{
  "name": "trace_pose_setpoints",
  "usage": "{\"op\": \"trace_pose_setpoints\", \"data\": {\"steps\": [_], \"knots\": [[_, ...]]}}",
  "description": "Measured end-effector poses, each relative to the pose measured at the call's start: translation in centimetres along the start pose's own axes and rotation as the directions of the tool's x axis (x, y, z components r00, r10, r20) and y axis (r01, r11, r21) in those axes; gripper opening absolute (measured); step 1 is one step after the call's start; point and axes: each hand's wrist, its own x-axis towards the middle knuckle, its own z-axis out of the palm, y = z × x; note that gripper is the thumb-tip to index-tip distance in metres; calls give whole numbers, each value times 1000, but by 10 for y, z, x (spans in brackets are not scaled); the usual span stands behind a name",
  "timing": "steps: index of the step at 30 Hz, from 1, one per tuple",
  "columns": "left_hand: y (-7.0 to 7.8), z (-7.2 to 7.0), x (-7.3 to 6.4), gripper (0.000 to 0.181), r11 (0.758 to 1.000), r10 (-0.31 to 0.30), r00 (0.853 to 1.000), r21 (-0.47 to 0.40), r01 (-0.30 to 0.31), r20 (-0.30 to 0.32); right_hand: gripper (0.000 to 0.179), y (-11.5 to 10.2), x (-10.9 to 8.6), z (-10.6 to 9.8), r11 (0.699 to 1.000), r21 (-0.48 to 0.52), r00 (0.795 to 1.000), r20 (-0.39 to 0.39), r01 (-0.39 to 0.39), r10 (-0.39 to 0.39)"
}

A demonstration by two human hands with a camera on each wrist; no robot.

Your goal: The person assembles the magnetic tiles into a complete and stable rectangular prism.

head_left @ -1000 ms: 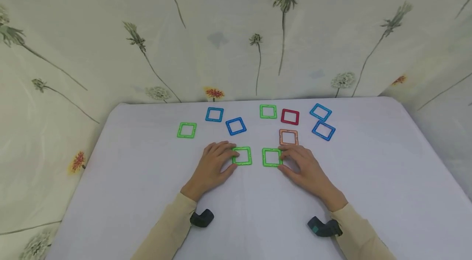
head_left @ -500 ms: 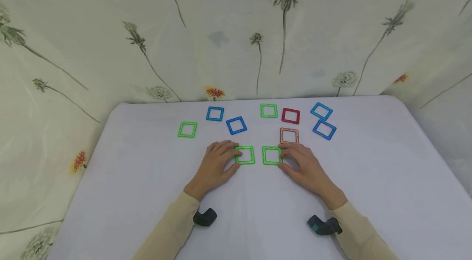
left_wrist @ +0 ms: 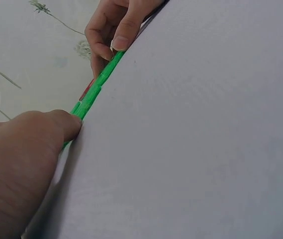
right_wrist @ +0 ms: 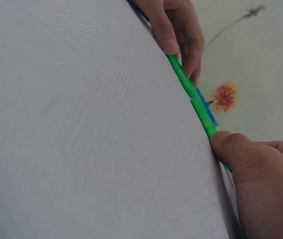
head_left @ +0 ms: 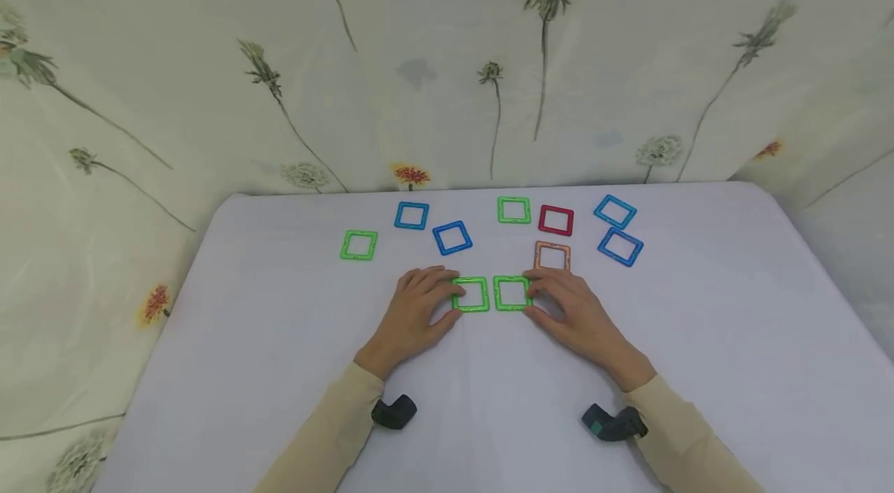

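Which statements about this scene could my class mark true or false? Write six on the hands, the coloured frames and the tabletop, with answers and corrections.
1. The left hand holds a green frame. True.
2. The right hand holds the orange frame. False: it holds another green frame; the orange one lies just beyond the hand.
3. The red frame lies farther from the person than the orange one. True.
4. All four blue frames are left of the red one. False: two are left, two right.
5. There are four green frames, counting the loose pair. True.
6. The tabletop is black. False: it is pale.
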Motion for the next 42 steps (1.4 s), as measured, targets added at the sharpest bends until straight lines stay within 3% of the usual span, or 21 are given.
{"op": "trace_pose_setpoints", "data": {"steps": [20,42], "knots": [[4,1,5,28,1000,12,1000,-19,-12,8,30,6,0,-4,1000,10,1000,31,2,-2],[-2,3,6,29,1000,3,1000,1,-3,18,28,4,6,2,999,37,1000,29,-2,1]]}}
